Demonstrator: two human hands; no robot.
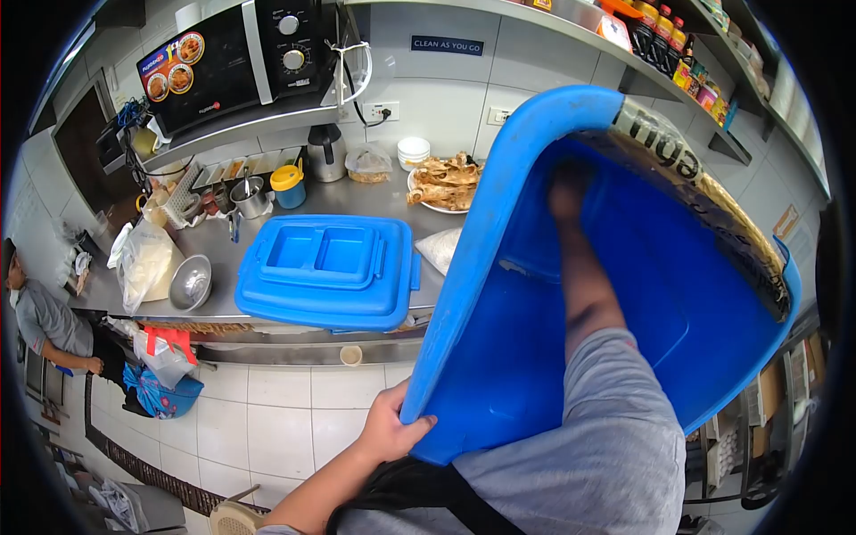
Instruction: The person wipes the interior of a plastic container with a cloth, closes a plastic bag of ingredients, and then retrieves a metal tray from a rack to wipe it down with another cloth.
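A large blue plastic bin is tilted up in front of me, its open side toward me and a strip of printed tape along its rim. My left hand grips the bin's lower left edge, with the thumb over the rim. Reaching deep into the bin, my right hand is near its far inner wall, dark and blurred, so its fingers cannot be made out. On the steel counter to the left lies a blue lid, beside a metal bowl.
Another person stands at the far left. On the counter are a plate of brown food, a blue jar with a yellow lid and a plastic bag. A microwave and shelves hang above.
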